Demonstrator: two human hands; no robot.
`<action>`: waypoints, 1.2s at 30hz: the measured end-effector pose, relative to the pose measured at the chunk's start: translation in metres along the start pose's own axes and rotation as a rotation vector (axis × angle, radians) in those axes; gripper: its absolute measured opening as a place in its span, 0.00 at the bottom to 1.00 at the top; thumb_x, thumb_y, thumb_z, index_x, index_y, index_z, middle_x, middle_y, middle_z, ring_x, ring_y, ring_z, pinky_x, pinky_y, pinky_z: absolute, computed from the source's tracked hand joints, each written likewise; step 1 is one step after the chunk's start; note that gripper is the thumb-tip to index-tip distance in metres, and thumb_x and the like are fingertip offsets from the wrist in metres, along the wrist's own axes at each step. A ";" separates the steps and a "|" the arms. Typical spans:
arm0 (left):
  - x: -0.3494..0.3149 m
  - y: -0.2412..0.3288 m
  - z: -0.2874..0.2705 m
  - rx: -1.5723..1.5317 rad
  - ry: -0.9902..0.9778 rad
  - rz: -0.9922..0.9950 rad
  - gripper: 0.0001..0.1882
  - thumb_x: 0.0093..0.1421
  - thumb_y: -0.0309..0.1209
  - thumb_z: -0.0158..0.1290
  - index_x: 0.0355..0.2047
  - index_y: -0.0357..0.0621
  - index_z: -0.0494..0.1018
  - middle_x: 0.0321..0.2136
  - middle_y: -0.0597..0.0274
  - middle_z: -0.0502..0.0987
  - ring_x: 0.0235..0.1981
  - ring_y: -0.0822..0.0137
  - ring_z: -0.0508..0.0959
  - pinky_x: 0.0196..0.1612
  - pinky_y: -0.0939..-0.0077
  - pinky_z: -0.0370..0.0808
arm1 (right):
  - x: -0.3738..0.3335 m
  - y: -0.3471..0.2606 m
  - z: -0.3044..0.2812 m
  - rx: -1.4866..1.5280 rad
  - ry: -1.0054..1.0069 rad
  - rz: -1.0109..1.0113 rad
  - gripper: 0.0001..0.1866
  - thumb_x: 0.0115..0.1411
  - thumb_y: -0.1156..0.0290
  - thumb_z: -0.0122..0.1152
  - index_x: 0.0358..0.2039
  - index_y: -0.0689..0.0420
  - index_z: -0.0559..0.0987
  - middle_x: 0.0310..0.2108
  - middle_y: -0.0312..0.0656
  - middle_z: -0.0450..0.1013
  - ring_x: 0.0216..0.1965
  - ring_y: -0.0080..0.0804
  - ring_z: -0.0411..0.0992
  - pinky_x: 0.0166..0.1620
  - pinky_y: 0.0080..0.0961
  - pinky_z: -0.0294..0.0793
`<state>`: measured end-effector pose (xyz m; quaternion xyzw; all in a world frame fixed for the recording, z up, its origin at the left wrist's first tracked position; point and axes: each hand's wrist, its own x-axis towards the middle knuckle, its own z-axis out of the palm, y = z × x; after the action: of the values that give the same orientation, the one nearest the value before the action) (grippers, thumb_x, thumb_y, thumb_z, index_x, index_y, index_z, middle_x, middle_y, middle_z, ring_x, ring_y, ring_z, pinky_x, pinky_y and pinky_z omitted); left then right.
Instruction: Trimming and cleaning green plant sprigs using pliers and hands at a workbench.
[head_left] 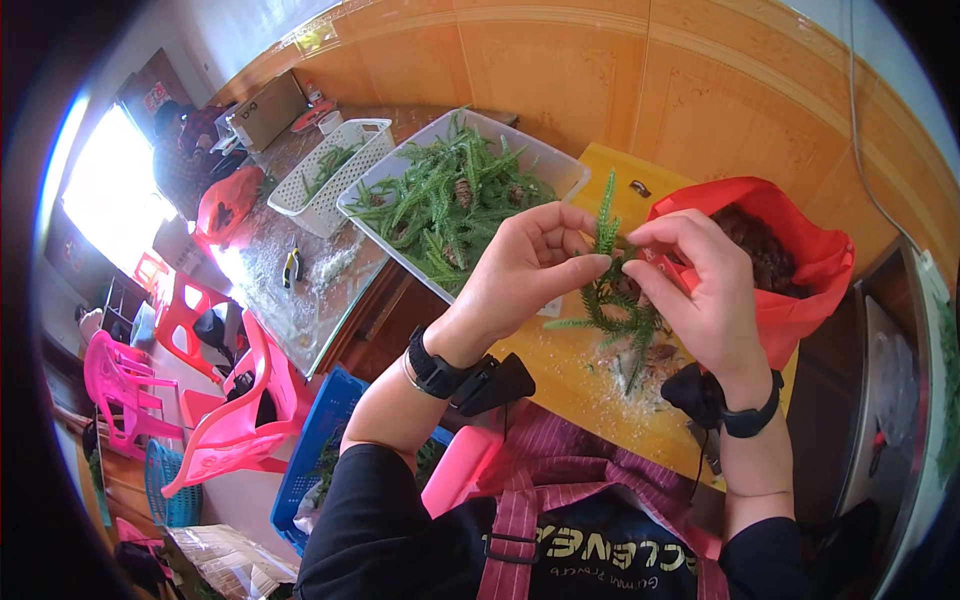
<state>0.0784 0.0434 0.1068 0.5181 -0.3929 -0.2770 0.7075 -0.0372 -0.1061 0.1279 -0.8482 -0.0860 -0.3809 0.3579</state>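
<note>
Both of my hands are raised over the yellow board, pinching a green artificial pine sprig [608,228] between them. My left hand [545,250] holds it with thumb and forefinger near its upper tip. On the other side, my right hand [690,265] has thumb and fingertips closed at its middle; exactly what they grip there is partly hidden. The sprig's lower needles hang down and curl below the fingers. Under it on the yellow board [560,365] lie white flakes and small brown bits [655,365].
Pine sprigs with cones fill a clear plastic bin [565,178] ahead. Beyond it stands a white perforated basket [378,140]. Pliers [291,267] lie on the glass-topped table. At right is a red bag [815,310] of brown material. Pink chairs [245,410] stand left; a person [180,160] sits far left.
</note>
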 end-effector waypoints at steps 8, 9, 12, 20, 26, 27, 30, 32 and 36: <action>0.001 0.001 0.008 0.031 -0.031 -0.049 0.14 0.53 0.22 0.55 0.40 0.36 0.67 0.31 0.71 0.71 0.33 0.85 0.70 0.36 0.92 0.68 | 0.000 0.003 -0.004 0.130 -0.122 0.153 0.05 0.49 0.78 0.61 0.25 0.63 0.73 0.25 0.38 0.68 0.26 0.23 0.68 0.30 0.17 0.66; 0.000 0.001 0.009 0.032 -0.030 -0.050 0.14 0.53 0.22 0.55 0.40 0.36 0.67 0.31 0.71 0.71 0.33 0.85 0.70 0.36 0.92 0.68 | 0.000 0.002 -0.003 0.161 -0.129 0.196 0.04 0.50 0.79 0.60 0.25 0.63 0.72 0.25 0.35 0.66 0.27 0.18 0.66 0.31 0.14 0.65; -0.002 -0.002 0.015 0.006 0.013 0.025 0.16 0.55 0.24 0.54 0.42 0.34 0.65 0.34 0.64 0.72 0.36 0.79 0.73 0.37 0.87 0.71 | 0.000 0.003 0.000 0.241 -0.075 0.247 0.04 0.52 0.78 0.59 0.25 0.63 0.73 0.25 0.34 0.67 0.27 0.17 0.65 0.30 0.14 0.65; -0.002 -0.018 0.027 -0.003 0.011 0.087 0.22 0.55 0.20 0.52 0.50 0.33 0.61 0.43 0.60 0.70 0.44 0.74 0.71 0.48 0.79 0.70 | -0.004 0.008 0.004 0.239 -0.005 0.284 0.02 0.56 0.78 0.55 0.29 0.64 0.73 0.28 0.35 0.70 0.30 0.18 0.68 0.35 0.15 0.67; -0.005 -0.013 0.019 -0.240 0.030 -0.022 0.23 0.55 0.22 0.53 0.51 0.33 0.61 0.39 0.60 0.74 0.38 0.71 0.76 0.44 0.76 0.74 | -0.044 0.017 -0.047 -0.023 -0.142 0.260 0.10 0.55 0.77 0.52 0.39 0.62 0.71 0.38 0.40 0.70 0.41 0.24 0.68 0.46 0.22 0.66; -0.007 -0.014 0.016 -0.237 0.037 -0.021 0.23 0.55 0.22 0.53 0.51 0.33 0.61 0.39 0.60 0.74 0.38 0.71 0.76 0.44 0.76 0.74 | -0.062 0.024 -0.056 -0.123 -0.276 0.344 0.09 0.53 0.75 0.55 0.36 0.60 0.72 0.34 0.42 0.69 0.37 0.32 0.69 0.41 0.24 0.67; -0.008 -0.015 0.012 -0.432 -0.021 -0.029 0.22 0.55 0.24 0.53 0.50 0.34 0.62 0.38 0.59 0.74 0.37 0.69 0.76 0.42 0.74 0.75 | -0.140 0.059 -0.080 -0.386 -0.567 0.529 0.12 0.47 0.69 0.61 0.31 0.57 0.70 0.29 0.45 0.68 0.32 0.45 0.69 0.35 0.34 0.68; -0.008 -0.019 0.008 -0.471 -0.071 -0.038 0.17 0.57 0.25 0.53 0.46 0.38 0.64 0.37 0.63 0.75 0.38 0.72 0.76 0.38 0.78 0.76 | -0.188 0.064 -0.090 -0.517 -0.609 0.665 0.16 0.44 0.65 0.64 0.31 0.57 0.70 0.31 0.47 0.69 0.35 0.47 0.69 0.37 0.37 0.68; -0.007 -0.023 0.009 -0.475 -0.093 -0.048 0.17 0.57 0.27 0.52 0.47 0.41 0.64 0.36 0.63 0.75 0.36 0.72 0.76 0.35 0.80 0.76 | -0.236 0.060 -0.099 -0.524 -0.557 0.786 0.20 0.42 0.65 0.66 0.33 0.59 0.70 0.33 0.49 0.69 0.39 0.48 0.67 0.41 0.36 0.67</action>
<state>0.0669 0.0373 0.0845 0.3330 -0.3365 -0.4019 0.7838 -0.2338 -0.1860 -0.0263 -0.9460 0.2437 0.0120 0.2136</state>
